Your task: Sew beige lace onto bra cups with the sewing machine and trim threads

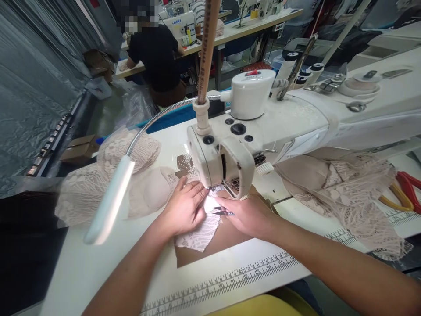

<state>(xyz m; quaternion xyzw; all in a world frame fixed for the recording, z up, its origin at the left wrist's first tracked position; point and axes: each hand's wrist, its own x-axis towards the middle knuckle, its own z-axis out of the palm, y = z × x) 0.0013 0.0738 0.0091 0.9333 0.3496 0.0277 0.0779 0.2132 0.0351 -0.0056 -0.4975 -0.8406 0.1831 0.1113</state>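
Observation:
Under the head of a white sewing machine [210, 153] lies a pale lace piece [199, 232], partly over a brown sheet. My left hand [186, 208] presses on the lace just left of the needle area, its fingers bent and close together. To the right, my right hand [248, 213] is closed around small dark thread snips [223, 211], whose pointed blades stick out to the left over the lace. My right fingertips reach the fabric beside the presser foot. The needle itself is hidden by the machine head.
A lit lamp [110, 202] on a bendy arm hangs at the left. Beige lace garments [79, 195] lie behind it, more lace [355, 188] at the right beside red-handled pliers [408, 188]. A ruler strip [230, 281] runs along the front edge. A person [154, 57] sits behind.

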